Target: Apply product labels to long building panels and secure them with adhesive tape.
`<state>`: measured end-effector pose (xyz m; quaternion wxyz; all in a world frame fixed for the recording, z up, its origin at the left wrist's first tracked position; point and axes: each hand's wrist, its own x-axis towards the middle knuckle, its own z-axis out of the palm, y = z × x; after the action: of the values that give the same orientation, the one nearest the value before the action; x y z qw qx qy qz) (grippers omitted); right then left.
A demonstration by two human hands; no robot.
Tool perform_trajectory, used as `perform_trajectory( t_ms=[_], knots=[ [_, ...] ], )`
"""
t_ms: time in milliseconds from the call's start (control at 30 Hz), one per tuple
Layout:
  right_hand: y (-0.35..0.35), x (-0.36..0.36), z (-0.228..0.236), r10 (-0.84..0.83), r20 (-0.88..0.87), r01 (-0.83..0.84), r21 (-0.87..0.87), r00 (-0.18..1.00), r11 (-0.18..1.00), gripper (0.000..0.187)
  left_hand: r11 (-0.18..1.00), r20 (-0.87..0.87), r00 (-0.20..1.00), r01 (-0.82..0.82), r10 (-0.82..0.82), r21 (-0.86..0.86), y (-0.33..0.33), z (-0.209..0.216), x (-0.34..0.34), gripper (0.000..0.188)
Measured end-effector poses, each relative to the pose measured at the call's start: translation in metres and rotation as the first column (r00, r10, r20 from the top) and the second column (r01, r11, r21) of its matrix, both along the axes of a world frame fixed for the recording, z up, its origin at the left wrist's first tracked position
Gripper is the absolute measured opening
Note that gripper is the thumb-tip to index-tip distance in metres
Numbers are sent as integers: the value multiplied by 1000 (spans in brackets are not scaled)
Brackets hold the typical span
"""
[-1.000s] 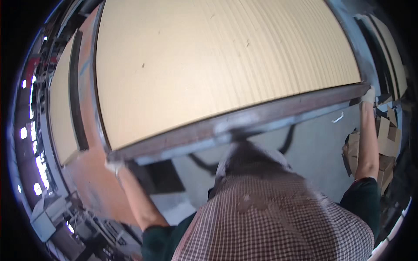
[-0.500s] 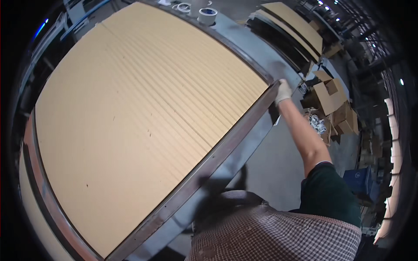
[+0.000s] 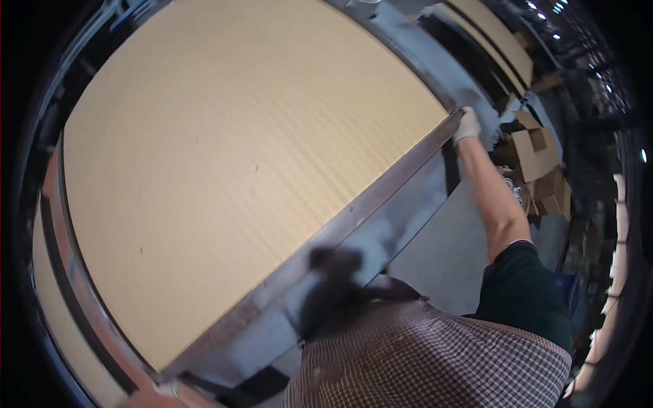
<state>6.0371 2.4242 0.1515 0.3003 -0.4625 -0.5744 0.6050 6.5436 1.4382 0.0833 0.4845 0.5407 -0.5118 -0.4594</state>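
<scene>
A large tan ribbed cardboard sheet (image 3: pixel 224 163) fills the left and middle of the view. It lies within a dark brown metal frame (image 3: pixel 340 214), whose near bar runs from lower left to upper right. At that bar's far right corner is my right hand (image 3: pixel 466 125) in a pale glove, its fingers wrapped over the end. My left hand (image 3: pixel 167 389) shows only as a blurred bit of pale glove at the near left corner of the frame, at the picture's lower edge. Its fingers are hidden. Beneath the frame is a blue-grey surface (image 3: pixel 415 211).
Stacked tan sheets (image 3: pixel 500 37) with dark edges stand at the far right. Open cardboard boxes (image 3: pixel 534 153) sit on the floor beyond my right forearm. A reddish rail (image 3: pixel 85 292) borders the left side, with another pale panel (image 3: pixel 51 272) outside it.
The frame and my right hand on its corner appear farther up and right as the view shifts. My left hand enters at the lower left. The tape rolls have mostly left the top edge.
</scene>
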Motion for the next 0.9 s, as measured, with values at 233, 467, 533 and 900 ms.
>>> perform_trajectory(
  t_ms=[233,467,533,900],
  knots=[
    [55,-30,-28,100,-146,-123,-153,984,981,26,965,-116,981,-127,157,228,48,21,-26,43],
    [38,-11,-28,81,-110,-90,-76,991,993,36,989,-134,990,58,-39,139,51,12,-9,46],
    [41,6,-34,151,-75,-155,-56,986,986,30,959,25,964,261,-265,109,51,7,27,46],
    [74,99,-17,671,-65,-613,350,739,709,74,71,240,-40,898,-970,435,670,126,-157,24]
  ],
)
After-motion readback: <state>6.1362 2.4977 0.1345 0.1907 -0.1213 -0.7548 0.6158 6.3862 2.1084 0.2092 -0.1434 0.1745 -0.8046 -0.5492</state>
